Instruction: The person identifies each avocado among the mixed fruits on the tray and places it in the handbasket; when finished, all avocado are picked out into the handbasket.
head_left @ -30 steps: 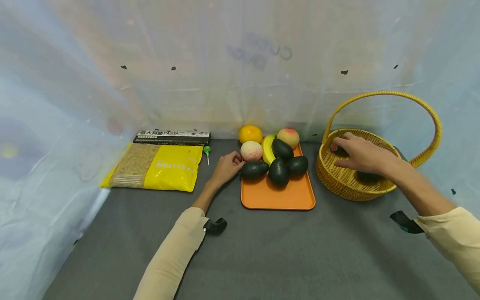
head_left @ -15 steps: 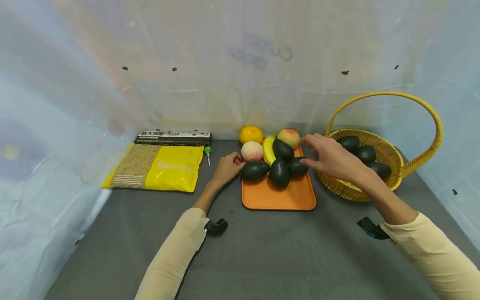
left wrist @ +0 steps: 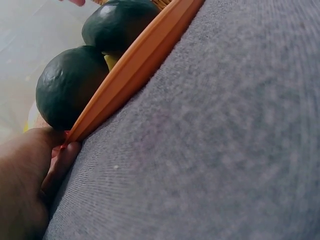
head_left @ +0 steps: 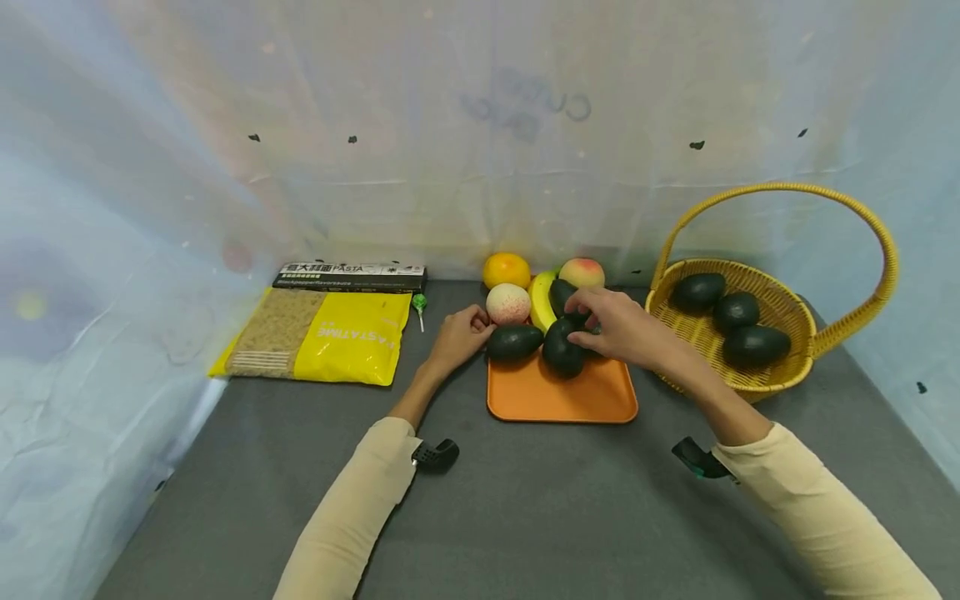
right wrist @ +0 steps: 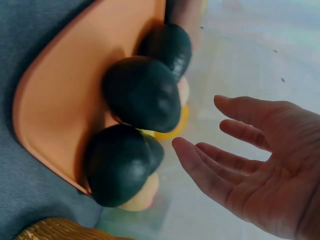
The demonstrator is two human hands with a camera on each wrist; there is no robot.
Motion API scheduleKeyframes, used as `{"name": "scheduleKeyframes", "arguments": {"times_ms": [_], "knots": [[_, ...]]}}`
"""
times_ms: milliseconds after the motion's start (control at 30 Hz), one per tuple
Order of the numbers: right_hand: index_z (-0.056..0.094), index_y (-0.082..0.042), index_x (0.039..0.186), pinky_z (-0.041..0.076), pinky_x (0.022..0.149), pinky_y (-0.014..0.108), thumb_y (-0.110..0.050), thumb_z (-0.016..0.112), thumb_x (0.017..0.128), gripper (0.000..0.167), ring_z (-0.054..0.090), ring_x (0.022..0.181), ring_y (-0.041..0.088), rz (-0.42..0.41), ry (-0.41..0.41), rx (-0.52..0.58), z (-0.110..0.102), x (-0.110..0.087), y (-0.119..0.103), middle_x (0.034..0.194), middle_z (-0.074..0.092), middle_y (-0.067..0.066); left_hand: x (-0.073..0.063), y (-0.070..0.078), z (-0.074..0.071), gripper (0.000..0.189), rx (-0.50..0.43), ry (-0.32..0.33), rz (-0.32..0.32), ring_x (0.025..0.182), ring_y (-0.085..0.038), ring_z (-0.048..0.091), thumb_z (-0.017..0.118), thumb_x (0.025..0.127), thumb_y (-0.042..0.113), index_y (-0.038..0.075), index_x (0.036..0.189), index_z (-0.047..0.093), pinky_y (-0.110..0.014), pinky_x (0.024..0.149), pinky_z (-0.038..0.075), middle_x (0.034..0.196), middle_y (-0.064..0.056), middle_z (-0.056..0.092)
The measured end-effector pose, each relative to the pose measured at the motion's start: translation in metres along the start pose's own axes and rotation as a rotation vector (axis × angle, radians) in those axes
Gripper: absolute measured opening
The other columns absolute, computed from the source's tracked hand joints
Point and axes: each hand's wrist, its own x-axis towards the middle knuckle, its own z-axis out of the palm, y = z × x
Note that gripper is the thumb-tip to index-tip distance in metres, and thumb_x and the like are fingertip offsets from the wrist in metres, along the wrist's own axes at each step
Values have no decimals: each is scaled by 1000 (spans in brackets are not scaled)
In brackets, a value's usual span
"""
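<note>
My left hand [head_left: 456,340] pinches the left rim of the orange tray [head_left: 558,402]; in the left wrist view, thumb and finger meet at its edge beside an avocado [left wrist: 67,87]. Over the tray's right side reaches my right hand [head_left: 624,329]. In the right wrist view its fingers are spread and hold nothing, apart from the dark green avocados. One avocado [head_left: 562,350] stands in the tray's middle and another [head_left: 514,342] lies at its left; the right hand partly hides the others. Behind them are a banana [head_left: 542,298], two peaches [head_left: 507,304] and an orange [head_left: 506,271].
At the right stands a yellow wicker basket [head_left: 806,367] with a tall arched handle and three avocados [head_left: 756,346] inside. To the left lie a yellow pasta bag [head_left: 352,337], a black pasta box [head_left: 348,279] and a green lollipop [head_left: 420,302]. Pale sheeting hangs behind.
My right hand has left the basket, where three avocados now show, and moved left over the avocados on the tray. The left hand has stayed at the tray's rim.
</note>
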Motion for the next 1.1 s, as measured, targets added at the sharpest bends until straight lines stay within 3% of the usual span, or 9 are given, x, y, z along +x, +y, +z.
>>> {"name": "scheduleKeyframes", "arguments": {"times_ms": [333, 600, 700, 833, 1100], "knots": [[66, 1, 124, 57, 79, 45, -17, 82, 90, 42, 66, 93, 34, 61, -48, -64, 18, 9, 2, 109, 66, 23, 2, 0, 0, 20, -22, -10, -3, 71, -19, 73, 72, 97, 22, 4, 105, 71, -34, 73, 60, 89, -13, 77], [58, -2, 144, 57, 93, 53, -26, 84, 89, 65, 66, 112, 38, 170, -154, -87, 29, 12, 0, 133, 63, 25, 1, 1, 1, 21, -6, -1, -7, 77, -23, 74, 73, 97, 23, 4, 106, 71, -39, 79, 61, 91, -13, 78], [55, -2, 147, 57, 94, 53, -27, 84, 89, 69, 66, 113, 39, 180, -186, -101, 32, 12, -2, 133, 62, 25, 0, 2, 2, 20, 3, -3, -4, 76, -21, 74, 73, 97, 23, 5, 105, 71, -37, 77, 60, 91, -12, 77], [54, -3, 147, 56, 94, 53, -28, 87, 85, 75, 65, 112, 40, 158, -194, -120, 37, 13, -3, 133, 61, 25, -1, 2, 2, 20, -10, -6, -8, 77, -22, 74, 72, 97, 22, 4, 105, 71, -36, 77, 61, 91, -13, 77], [56, -1, 145, 51, 106, 58, -18, 92, 79, 78, 61, 127, 44, 81, -153, -117, 47, 11, -6, 148, 57, 21, -2, 1, -1, 21, -23, -9, -12, 75, -20, 74, 73, 96, 23, 4, 105, 71, -35, 76, 60, 91, -13, 78]]}}
